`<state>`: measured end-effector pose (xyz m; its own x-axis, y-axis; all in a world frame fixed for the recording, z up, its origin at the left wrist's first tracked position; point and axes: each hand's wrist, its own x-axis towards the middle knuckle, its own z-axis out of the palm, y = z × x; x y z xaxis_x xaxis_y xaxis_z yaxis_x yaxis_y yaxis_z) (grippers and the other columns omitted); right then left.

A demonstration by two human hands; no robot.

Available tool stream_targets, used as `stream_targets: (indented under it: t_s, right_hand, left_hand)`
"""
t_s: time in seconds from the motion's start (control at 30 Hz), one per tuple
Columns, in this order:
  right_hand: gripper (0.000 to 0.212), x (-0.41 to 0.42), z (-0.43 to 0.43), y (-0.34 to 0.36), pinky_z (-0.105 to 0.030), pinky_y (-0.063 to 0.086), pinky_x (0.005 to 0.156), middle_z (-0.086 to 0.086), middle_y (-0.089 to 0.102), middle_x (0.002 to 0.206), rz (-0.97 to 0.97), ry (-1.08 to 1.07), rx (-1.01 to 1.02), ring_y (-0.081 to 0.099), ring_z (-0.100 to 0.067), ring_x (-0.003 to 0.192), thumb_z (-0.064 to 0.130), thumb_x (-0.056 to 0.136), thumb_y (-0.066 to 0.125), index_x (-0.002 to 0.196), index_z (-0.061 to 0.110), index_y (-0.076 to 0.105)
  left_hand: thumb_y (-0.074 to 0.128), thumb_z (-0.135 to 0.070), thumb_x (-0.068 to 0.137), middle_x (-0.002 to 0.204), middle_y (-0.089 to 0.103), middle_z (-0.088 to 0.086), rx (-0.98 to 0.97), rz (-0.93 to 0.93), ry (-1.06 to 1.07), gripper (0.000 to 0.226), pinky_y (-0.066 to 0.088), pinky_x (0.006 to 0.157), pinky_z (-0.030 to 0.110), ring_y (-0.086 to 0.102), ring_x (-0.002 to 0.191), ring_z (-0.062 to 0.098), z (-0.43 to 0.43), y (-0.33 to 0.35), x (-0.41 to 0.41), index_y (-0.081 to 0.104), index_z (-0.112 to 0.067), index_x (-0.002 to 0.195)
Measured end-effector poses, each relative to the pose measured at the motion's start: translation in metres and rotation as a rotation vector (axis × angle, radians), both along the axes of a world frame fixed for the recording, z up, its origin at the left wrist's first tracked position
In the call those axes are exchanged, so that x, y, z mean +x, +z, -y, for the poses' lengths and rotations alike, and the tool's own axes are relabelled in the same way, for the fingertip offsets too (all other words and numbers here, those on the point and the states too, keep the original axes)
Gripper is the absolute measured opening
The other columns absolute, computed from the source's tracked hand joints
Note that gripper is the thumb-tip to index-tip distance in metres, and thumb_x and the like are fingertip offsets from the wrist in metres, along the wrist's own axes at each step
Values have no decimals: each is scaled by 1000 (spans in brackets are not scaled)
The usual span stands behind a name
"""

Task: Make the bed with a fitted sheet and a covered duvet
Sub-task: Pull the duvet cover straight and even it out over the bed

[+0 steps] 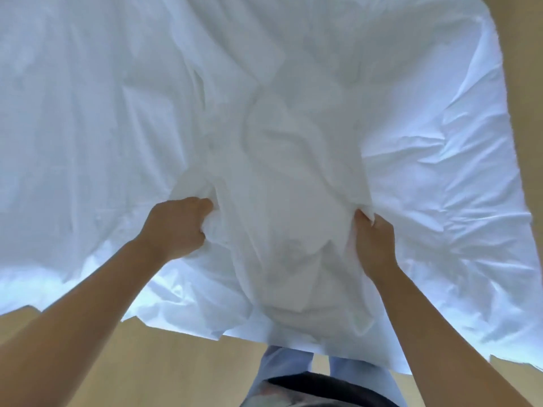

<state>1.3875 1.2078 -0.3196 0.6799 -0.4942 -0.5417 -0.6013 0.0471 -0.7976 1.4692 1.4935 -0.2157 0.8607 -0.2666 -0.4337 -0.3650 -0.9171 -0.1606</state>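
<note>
A white wrinkled sheet [117,113] covers the whole bed and hangs over its near edge. A bunched-up mass of white bedding [288,207] lies in the middle near me, reaching down over the edge. My left hand [176,227] grips a fold of this bunched cloth on its left side, fingers curled into the fabric. My right hand [374,245] pinches the cloth on its right side, thumb and fingers closed on a fold. I cannot tell whether the bunched piece is the duvet or its cover.
Light wooden floor [147,362] shows below the bed's near edge and along the right side [523,83]. My legs in light blue trousers [282,365] stand right against the bed.
</note>
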Motion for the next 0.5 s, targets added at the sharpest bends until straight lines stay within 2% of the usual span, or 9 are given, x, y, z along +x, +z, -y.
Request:
stream_targets:
  t_s: [0.13,0.23,0.3,0.37,0.4,0.5]
  right_hand:
    - [26,1,-25,-5,-32,43,63,-1,59,72,-8,-31,55,55,-21,67,31,92,49,75,15,58]
    - [25,-1,-34,-4,-30,47,63,2,64,78,19,-26,63,60,-18,73,42,89,57,82,19,61]
    - [37,-1,-38,-1,-29,51,69,3,69,87,57,17,159,65,-15,81,53,74,69,92,20,62]
    - [59,-1,-38,1,-29,54,73,4,72,94,53,124,277,69,-12,85,56,55,78,101,23,63]
    - [59,-2,-38,2,-26,55,70,6,73,94,31,205,302,69,-10,85,53,52,82,101,24,63]
    - [30,-6,-42,4,-15,52,60,13,73,86,-27,416,293,69,-5,78,35,66,82,91,30,67]
  left_hand:
    - [55,-19,75,94,58,-4,-74,29,-12,28,35,62,26,58,84,22,-5,-13,7,51,-19,103]
    - [56,-23,77,100,51,1,-30,52,-56,38,32,66,29,51,90,24,-4,-7,5,47,-13,112]
    - [62,-30,72,108,49,6,17,124,-165,54,35,76,35,49,97,27,3,-1,-5,46,-10,120]
    - [69,-36,64,120,47,10,-9,175,-301,72,33,96,50,47,111,30,24,2,-17,43,-8,125]
    - [68,-38,68,128,41,10,5,157,-380,77,26,103,55,41,121,30,37,-1,-23,36,-8,131]
    - [48,-25,90,146,23,12,71,43,-505,69,11,109,59,23,134,31,80,-24,-22,9,-6,143]
